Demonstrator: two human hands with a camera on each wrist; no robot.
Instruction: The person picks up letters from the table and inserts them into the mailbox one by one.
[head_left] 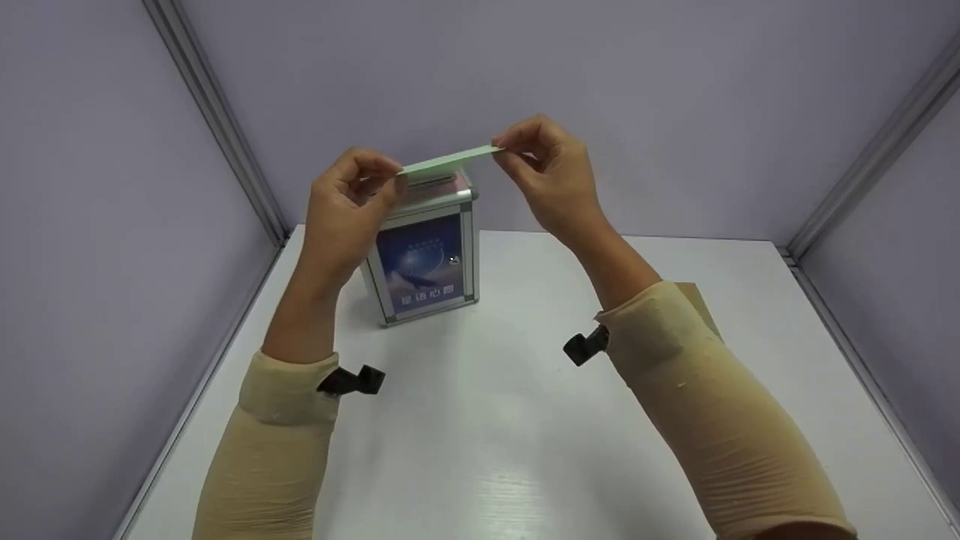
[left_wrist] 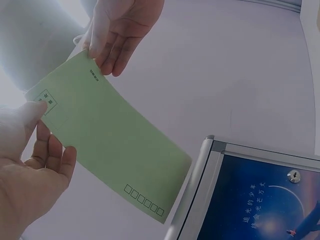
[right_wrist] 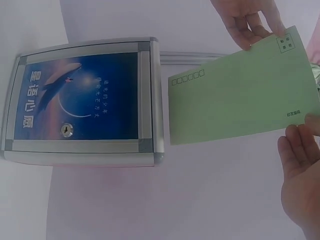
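Fingertips of the left hand [head_left: 352, 196] and right hand [head_left: 546, 174] pinch opposite ends of a green envelope [head_left: 450, 159], held flat at upper centre of the frame, just above the metal-framed box [head_left: 424, 255] on the white table [head_left: 495, 435].

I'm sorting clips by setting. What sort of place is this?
Probably a partitioned booth set up for recording: plain lilac wall panels in aluminium frames enclose a white table, bare apart from a locked aluminium-framed letter box. Both hands hold a green envelope above it.
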